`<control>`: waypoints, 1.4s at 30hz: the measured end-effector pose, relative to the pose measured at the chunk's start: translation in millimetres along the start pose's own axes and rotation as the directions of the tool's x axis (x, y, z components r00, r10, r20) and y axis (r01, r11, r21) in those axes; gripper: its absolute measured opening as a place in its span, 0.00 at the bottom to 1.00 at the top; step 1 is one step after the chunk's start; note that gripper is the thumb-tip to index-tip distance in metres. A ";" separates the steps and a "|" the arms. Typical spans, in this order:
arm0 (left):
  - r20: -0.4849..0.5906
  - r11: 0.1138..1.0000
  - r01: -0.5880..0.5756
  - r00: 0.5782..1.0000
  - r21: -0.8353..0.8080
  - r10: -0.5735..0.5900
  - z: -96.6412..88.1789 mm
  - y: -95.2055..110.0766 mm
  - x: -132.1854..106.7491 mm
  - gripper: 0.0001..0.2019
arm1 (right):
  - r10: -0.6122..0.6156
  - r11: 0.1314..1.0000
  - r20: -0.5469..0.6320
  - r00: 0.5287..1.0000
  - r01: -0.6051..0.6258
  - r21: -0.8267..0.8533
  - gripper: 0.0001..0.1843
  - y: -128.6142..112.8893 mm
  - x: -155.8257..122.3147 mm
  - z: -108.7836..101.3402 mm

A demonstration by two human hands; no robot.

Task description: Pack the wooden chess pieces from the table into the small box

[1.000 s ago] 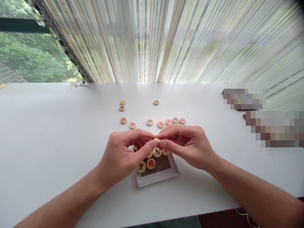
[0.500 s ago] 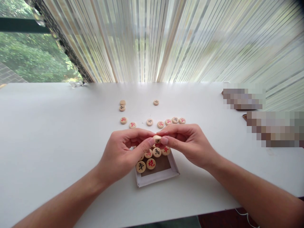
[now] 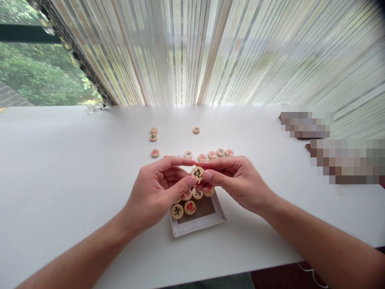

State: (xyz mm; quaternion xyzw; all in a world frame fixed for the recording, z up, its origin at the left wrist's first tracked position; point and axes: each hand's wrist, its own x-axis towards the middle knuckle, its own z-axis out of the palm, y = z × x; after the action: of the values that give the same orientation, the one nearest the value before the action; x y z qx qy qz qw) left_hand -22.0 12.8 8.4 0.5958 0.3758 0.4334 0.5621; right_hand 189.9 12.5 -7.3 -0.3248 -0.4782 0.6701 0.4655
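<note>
Both hands meet over a shallow white cardboard tray (image 3: 197,227) near the table's front edge. My left hand (image 3: 156,192) and my right hand (image 3: 236,180) pinch one round wooden chess piece (image 3: 197,173) between thumbs and fingertips, its black character facing me. Beneath the hands, several more wooden pieces (image 3: 183,209) with black or red characters lie inside the tray, partly hidden by my fingers.
Several wooden pieces lie loose on the white table (image 3: 60,168) beyond the hands: a row (image 3: 215,153) in the middle, two (image 3: 154,134) at the left, one (image 3: 196,130) farther back. Blurred objects (image 3: 331,148) sit at the right. A striped curtain hangs behind the table.
The held piece has been turned from edge-on to face-up, so its black character now shows. Both hands rose slightly above the tray.
</note>
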 end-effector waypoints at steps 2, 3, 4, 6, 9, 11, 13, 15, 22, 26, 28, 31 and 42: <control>0.010 1.000 -0.011 1.000 -0.017 0.012 0.3 0.0 -0.5 0.10 | -0.005 1.000 0.005 1.000 0.005 0.003 0.17 -0.8 0.2 1.0; 0.014 1.000 -0.017 1.000 -0.024 0.017 0.5 -0.1 -0.8 0.09 | -0.007 1.000 0.009 1.000 0.007 0.008 0.18 -1.3 0.2 1.7; 0.016 0.999 -0.022 1.000 -0.027 0.023 0.7 -0.2 -1.3 0.09 | -0.008 1.000 0.011 1.000 0.008 0.014 0.18 -1.9 0.2 2.4; 0.013 0.999 -0.029 0.999 -0.021 0.029 1.0 -0.9 -2.1 0.09 | 0.001 1.000 0.010 1.000 -0.001 0.021 0.20 -2.7 0.2 3.5; 0.004 0.999 -0.048 0.999 -0.007 0.048 1.7 -3.4 -3.1 0.09 | 0.014 1.000 -0.007 1.000 -0.014 0.016 0.23 -2.7 0.1 3.9; 0.002 0.998 -0.069 0.998 0.009 0.069 2.0 -5.5 -3.7 0.10 | 0.022 1.000 -0.025 0.999 -0.021 0.014 0.24 -2.0 0.0 3.9; 0.009 0.994 -0.094 0.996 0.046 0.094 1.8 -7.8 -4.5 0.09 | 0.043 0.999 -0.051 0.998 -0.042 0.019 0.23 -1.3 -0.1 4.1; 0.027 0.986 -0.127 0.992 0.107 0.125 0.9 -10.0 -5.6 0.09 | 0.069 0.997 -0.078 0.995 -0.067 0.024 0.23 -1.1 -0.5 4.9; 0.149 0.710 -0.518 0.844 0.478 0.515 -0.7 -13.0 -8.2 0.09 | 0.088 0.995 -0.068 0.994 -0.085 0.047 0.19 -2.6 -3.6 8.6; 0.197 0.617 -0.596 0.782 0.514 0.591 0.0 -9.9 -7.4 0.09 | 0.045 0.998 -0.026 0.999 -0.044 0.038 0.12 -4.3 -4.8 9.8; 0.179 0.638 -0.583 0.793 0.503 0.583 -0.2 -9.5 -7.2 0.10 | 0.021 1.000 -0.007 1.000 -0.021 0.007 0.10 -5.1 -4.7 9.3; 0.143 0.709 -0.537 0.831 0.457 0.537 -0.7 -11.6 -7.8 0.11 | 0.004 1.000 0.025 1.000 -0.003 -0.026 0.09 -5.5 -4.3 6.9; 0.043 0.768 -0.472 0.862 0.433 0.506 -5.8 -15.3 -5.3 0.09 | 0.072 0.996 0.109 0.991 -0.076 0.034 0.14 -3.0 -5.7 7.4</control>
State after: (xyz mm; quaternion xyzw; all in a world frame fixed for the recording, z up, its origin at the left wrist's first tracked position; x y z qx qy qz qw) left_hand -28.6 11.1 -7.4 0.7647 0.3145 0.4934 0.2700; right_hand 186.3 4.9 -2.1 -0.2967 -0.4772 0.7127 0.4199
